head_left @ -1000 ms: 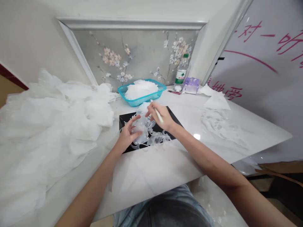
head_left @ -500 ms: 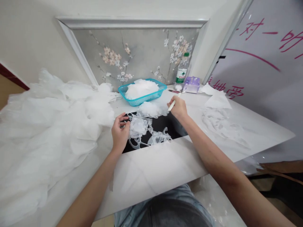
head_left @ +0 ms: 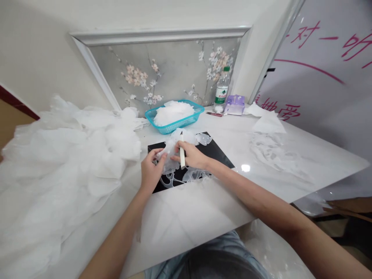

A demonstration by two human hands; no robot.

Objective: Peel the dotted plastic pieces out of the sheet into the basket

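My left hand (head_left: 152, 170) is at the left edge of a black mat (head_left: 219, 153), its thumb and fingers closed on the edge of a sheer white fabric piece (head_left: 170, 153). My right hand (head_left: 192, 155) is just right of it, over the same piece. It grips a slim tool with a flat white handle (head_left: 182, 158) and a dark tip; its exact kind is unclear. Under and in front of my hands lie curly cut-out fabric scraps (head_left: 196, 174) on the mat. Another white piece (head_left: 204, 138) lies at the mat's back edge.
Behind the mat stands a blue plastic basket (head_left: 174, 126) heaped with white pieces. A large pile of white fabric (head_left: 72, 166) covers the left. At the back right are a water bottle (head_left: 221, 91), a purple tissue pack (head_left: 235, 104), small scissors (head_left: 214, 114) and fabric scraps (head_left: 273, 151).
My right hand has moved left and toward me, with the tool, from behind the mat to beside my left hand. White fabric has come with it onto the lace-like scraps.
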